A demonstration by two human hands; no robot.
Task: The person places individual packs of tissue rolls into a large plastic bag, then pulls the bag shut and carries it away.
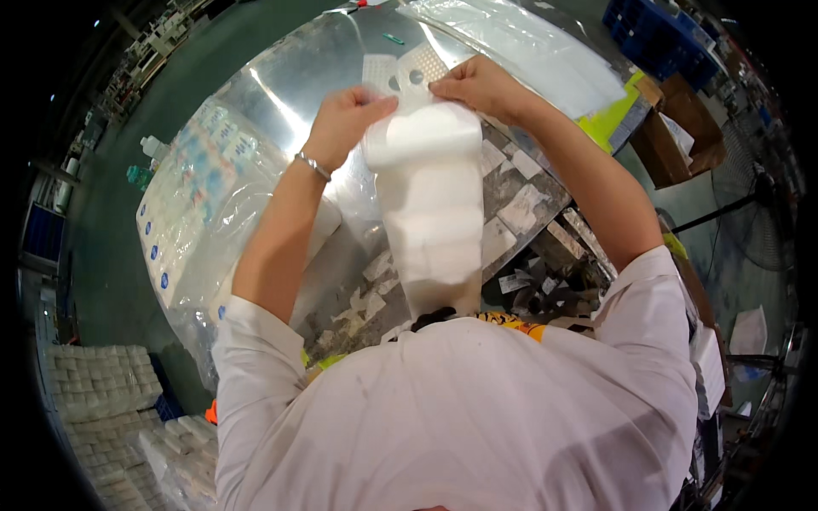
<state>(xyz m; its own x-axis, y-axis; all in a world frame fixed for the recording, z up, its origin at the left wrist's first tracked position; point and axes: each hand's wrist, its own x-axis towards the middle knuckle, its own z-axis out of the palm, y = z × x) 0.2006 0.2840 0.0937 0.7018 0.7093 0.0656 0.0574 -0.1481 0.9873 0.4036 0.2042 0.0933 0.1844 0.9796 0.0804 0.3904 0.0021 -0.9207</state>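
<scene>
A long white pack (pixel 434 213) stretches from near my body out over the metal tabletop. Its bulges look like several white rolls in a row inside a thin plastic bag. At the far end the bag's two pale flaps (pixel 425 65) stand up, dotted with small perforations and each with a cut-out hole. My left hand (pixel 345 123) is closed at the left side of this end, thumb toward the flaps, slightly blurred. My right hand (pixel 479 85) pinches the right flap's edge between thumb and fingers.
Left of the pack lies a large clear plastic bundle of printed packaging (pixel 204 187). Flat clear plastic sheets (pixel 520 55) cover the table's far right. A small green cutter-like object (pixel 393 39) lies beyond the flaps. Right of the table are an open cardboard box (pixel 686 136) and a fan (pixel 754 200).
</scene>
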